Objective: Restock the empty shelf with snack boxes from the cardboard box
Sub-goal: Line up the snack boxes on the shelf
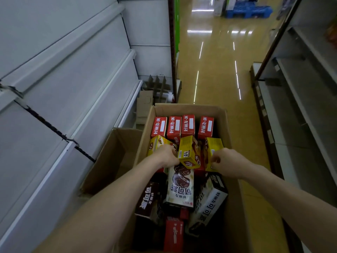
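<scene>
An open cardboard box (235,207) stands on the aisle floor, filled with snack boxes. Several red boxes (187,126) stand upright along its far side. Yellow boxes lie in the middle, white and dark chocolate-pie boxes (180,189) nearer me. My left hand (166,157) reaches in between two yellow boxes and grips the tilted middle yellow box (188,152) at its left edge. My right hand (227,162) pinches the right yellow box (213,148). The bare grey shelves (63,99) rise at my left.
A second, open cardboard box (111,161) sits left of the full one, against the shelf base. Flattened cardboard and dividers (155,92) lie beyond it. The glossy aisle floor (218,70) runs ahead. Another shelf unit (299,110) lines the right side, and a blue pallet (248,10) stands far off.
</scene>
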Tool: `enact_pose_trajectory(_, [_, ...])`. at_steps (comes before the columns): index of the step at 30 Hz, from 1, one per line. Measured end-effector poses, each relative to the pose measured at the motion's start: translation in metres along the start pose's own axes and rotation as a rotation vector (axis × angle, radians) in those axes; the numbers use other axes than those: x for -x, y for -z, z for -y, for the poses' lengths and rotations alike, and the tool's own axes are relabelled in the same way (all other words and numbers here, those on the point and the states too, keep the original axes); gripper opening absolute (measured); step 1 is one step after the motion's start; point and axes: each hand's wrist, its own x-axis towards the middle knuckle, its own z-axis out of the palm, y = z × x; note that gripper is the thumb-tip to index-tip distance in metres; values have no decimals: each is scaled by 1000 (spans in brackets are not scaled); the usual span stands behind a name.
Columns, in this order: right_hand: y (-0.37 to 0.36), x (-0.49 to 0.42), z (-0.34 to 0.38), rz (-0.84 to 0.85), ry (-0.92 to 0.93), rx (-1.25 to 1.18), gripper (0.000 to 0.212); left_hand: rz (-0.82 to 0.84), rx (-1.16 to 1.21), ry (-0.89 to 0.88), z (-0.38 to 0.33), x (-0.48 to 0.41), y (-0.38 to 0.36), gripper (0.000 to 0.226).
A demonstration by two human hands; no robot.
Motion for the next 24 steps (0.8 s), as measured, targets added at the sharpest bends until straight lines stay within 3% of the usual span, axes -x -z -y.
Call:
enact_pose_trajectory(8, [-18,-28,-6,33,-69,-20,27,34,222,67,11,-35,-21,41])
enact_pose_trajectory(12, [-28,-39,-10,-8,-111,-44,39,-11,328,67,9,-55,-33,45])
enact_pose_trajectory(15, [-35,-50,-21,-81,-182,-41,48,-30,445,112,1,-69,-40,30])
enact_pose_trajectory(18, [-41,-62,-27,-129,-267,-78,38,-13,504,155,-7,-83,-56,62])
enact_pose_trajectory(20, [-45,-71,-25,-158,-299,-70,42,-36,521,178,-10,-91,-69,81])
enact_pose_trajectory(22, [-49,-80,-24,-167,-314,-5,50,-80,545,194,-7,-101,-79,78])
enact_pose_trajectory(24, [-50,-88,-26,-164,-291,130,52,-96,603,197,0,-106,-83,62])
